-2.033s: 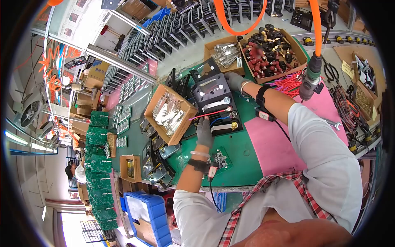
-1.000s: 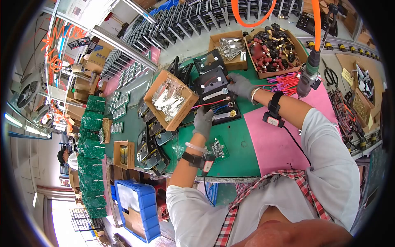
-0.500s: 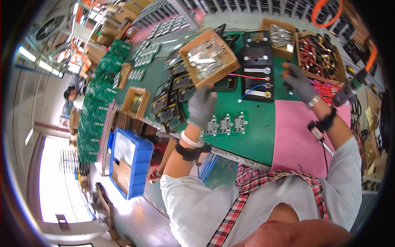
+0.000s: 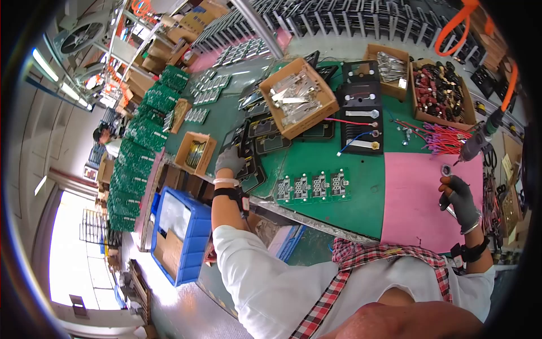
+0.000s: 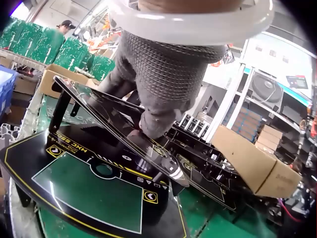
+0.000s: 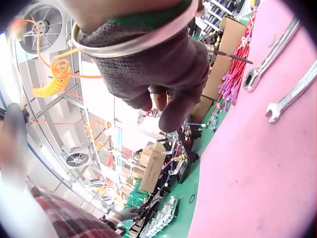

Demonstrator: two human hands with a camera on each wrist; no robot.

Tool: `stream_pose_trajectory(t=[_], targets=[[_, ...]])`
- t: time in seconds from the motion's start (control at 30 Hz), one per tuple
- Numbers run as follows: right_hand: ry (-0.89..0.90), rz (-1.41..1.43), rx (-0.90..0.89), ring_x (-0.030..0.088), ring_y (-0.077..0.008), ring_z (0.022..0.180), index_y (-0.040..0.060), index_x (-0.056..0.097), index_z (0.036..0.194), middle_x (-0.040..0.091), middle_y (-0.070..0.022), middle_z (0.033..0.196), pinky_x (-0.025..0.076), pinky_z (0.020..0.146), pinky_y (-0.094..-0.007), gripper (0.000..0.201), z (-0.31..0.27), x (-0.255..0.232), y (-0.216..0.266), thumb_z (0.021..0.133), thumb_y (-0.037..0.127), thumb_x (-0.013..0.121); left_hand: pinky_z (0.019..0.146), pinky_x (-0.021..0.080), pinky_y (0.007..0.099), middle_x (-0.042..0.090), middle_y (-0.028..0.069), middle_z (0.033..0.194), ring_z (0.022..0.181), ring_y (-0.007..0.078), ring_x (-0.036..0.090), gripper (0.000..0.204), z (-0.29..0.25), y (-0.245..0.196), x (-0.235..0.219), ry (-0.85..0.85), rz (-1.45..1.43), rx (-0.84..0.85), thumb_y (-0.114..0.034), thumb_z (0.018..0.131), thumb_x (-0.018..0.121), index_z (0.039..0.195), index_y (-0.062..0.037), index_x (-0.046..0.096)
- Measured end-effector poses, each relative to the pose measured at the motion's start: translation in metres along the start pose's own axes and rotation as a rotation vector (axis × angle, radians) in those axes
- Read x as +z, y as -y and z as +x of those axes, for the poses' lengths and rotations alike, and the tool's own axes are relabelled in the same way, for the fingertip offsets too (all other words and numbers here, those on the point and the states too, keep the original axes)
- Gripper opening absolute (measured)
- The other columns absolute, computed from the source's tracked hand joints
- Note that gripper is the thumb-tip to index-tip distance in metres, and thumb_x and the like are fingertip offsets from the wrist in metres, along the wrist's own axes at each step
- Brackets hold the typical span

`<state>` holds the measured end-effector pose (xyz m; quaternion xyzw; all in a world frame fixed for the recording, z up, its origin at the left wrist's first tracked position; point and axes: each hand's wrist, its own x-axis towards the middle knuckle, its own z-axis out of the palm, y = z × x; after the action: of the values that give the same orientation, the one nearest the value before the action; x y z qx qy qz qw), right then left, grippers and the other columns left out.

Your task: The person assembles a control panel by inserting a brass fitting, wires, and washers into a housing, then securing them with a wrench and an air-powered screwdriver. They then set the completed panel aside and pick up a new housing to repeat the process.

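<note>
The gloved left hand (image 4: 230, 161) is at the black panels by the table's left edge. In the left wrist view this hand (image 5: 163, 89) grips a glossy black panel (image 5: 116, 121), tilted above another panel (image 5: 89, 183) with a yellow border. The gloved right hand (image 4: 462, 204) hovers over the pink mat (image 4: 415, 198), near a wrench. Its fingers hang loosely bent and hold nothing in the right wrist view, where the hand (image 6: 153, 69) is left of two wrenches (image 6: 277, 54). A black housing (image 4: 361, 101) with red and blue wires lies between the hands.
Four-digit display boards (image 4: 313, 187) lie near the front edge. A carton of metal strips (image 4: 299, 99) rests behind the panels. At the right are a carton of red and black parts (image 4: 443, 93), red wires (image 4: 446, 138) and a hanging power driver (image 4: 477, 141).
The left hand has moved from beside the metal-strip carton to the panels at the left and taken hold of one. The right hand has come back from near the housing to the pink mat.
</note>
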<state>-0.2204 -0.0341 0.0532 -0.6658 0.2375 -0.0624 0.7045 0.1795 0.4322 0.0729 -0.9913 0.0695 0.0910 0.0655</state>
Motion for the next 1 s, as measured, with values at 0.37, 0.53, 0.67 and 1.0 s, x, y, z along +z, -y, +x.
stream_pose_trajectory(t=[0.37,0.53,0.67,1.0], targets=[[-0.058,0.054,0.017,0.056,-0.0128,0.060,-0.0050,0.053,0.106,0.056,-0.0069,0.081,0.049,0.049,-0.0245,0.025,-0.039,-0.005,-0.015,0.084,0.006,0.052,0.072,0.051,0.0415,0.064,0.0170,0.099,0.089,0.0315,0.063,0.029,0.070,0.055,0.028,-0.328,0.151,-0.163,-0.022,0.087,0.043,0.093,-0.0036,0.065],[-0.085,0.031,0.058,0.058,-0.0132,0.061,-0.0052,0.054,0.105,0.056,-0.0075,0.081,0.051,0.051,-0.0252,0.025,-0.043,-0.005,-0.006,0.083,0.006,0.053,0.074,0.047,0.0300,0.066,0.0049,0.097,0.087,0.0163,0.063,0.022,0.108,0.128,0.045,-0.459,0.546,-0.404,-0.025,0.084,0.051,0.090,-0.0121,0.068],[-0.097,0.036,0.085,0.059,-0.0133,0.063,-0.0058,0.054,0.104,0.057,-0.0076,0.081,0.052,0.052,-0.0257,0.026,-0.046,-0.003,-0.005,0.083,0.007,0.054,0.073,0.049,0.0318,0.067,0.0058,0.090,0.083,0.0211,0.063,0.024,0.028,0.067,-0.023,-0.742,-0.232,-0.684,-0.030,0.081,0.058,0.090,-0.0091,0.065],[-0.037,0.003,0.035,0.055,-0.0096,0.065,-0.0043,0.054,0.107,0.055,-0.0042,0.080,0.051,0.055,-0.0236,0.027,-0.041,0.008,0.009,0.085,0.011,0.056,0.078,0.046,0.0368,0.058,0.0195,0.102,0.085,0.0276,0.058,0.031,-0.054,-0.009,-0.118,-1.378,-1.318,0.153,-0.018,0.090,0.045,0.104,0.0079,0.052]])
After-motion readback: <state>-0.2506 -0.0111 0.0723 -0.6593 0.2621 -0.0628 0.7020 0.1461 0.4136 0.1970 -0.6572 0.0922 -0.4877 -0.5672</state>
